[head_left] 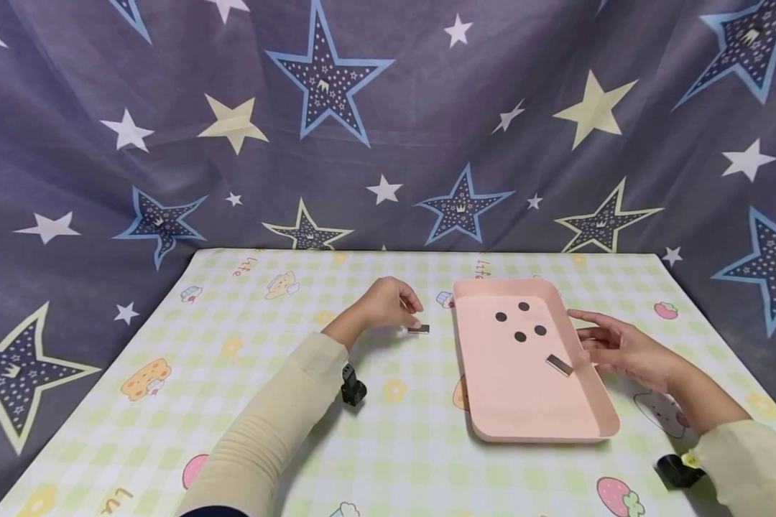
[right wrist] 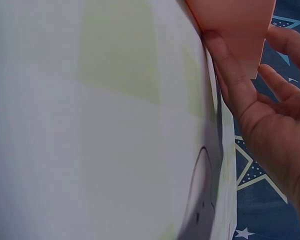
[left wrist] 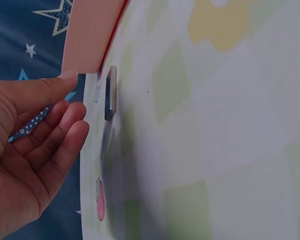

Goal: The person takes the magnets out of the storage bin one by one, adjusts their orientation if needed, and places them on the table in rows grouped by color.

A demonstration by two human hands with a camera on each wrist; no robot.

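Note:
My left hand [head_left: 391, 303] hovers over the table with loosely bent fingers and nothing between them. Just below its fingertips lies a small flat dark bar with a silvery edge [head_left: 420, 329], and the left wrist view shows a gap between the fingers and this bar [left wrist: 111, 95]. At the right stands a shallow pink rectangular tray [head_left: 524, 413]. My right hand [head_left: 627, 352] rests against the outside of its right wall, fingers extended. In the right wrist view the thumb lies low along the wall [right wrist: 230, 22] and other fingertips reach its edge.
Inside the tray are several small black discs [head_left: 520, 336] and another dark bar [head_left: 559, 365] near the right wall. A checked cloth with printed cartoons [head_left: 246, 402] covers the table. Behind it hangs a dark star-patterned curtain [head_left: 388, 143].

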